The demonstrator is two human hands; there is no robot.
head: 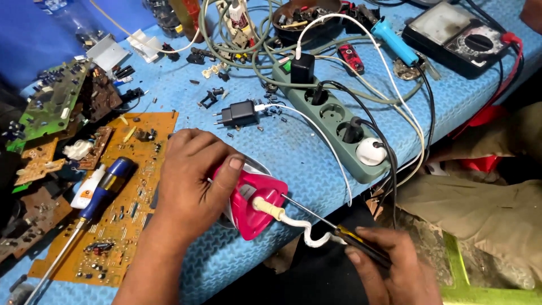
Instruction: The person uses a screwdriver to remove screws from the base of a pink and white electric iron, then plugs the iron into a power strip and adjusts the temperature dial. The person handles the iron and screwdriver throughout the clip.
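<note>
My left hand (192, 181) presses down on a pink and white clothes iron (255, 204) lying on the blue mat (305, 152) near the front edge; the thumb rests on its pink rear. A white cord (299, 223) leaves the iron's back through a cream sleeve. My right hand (389, 265) grips a screwdriver (333, 226) with a black and yellow handle. Its thin shaft points up-left and the tip touches the iron's rear, just right of the cord sleeve.
A grey-green power strip (339, 133) with several plugs lies behind the iron. A black adapter (240, 113), an orange circuit board (124, 203), a blue-handled screwdriver (96, 203), a glue tube (88, 188), more boards (51, 107), a multimeter (460, 36) and a blue-handled soldering iron (395, 39) surround it.
</note>
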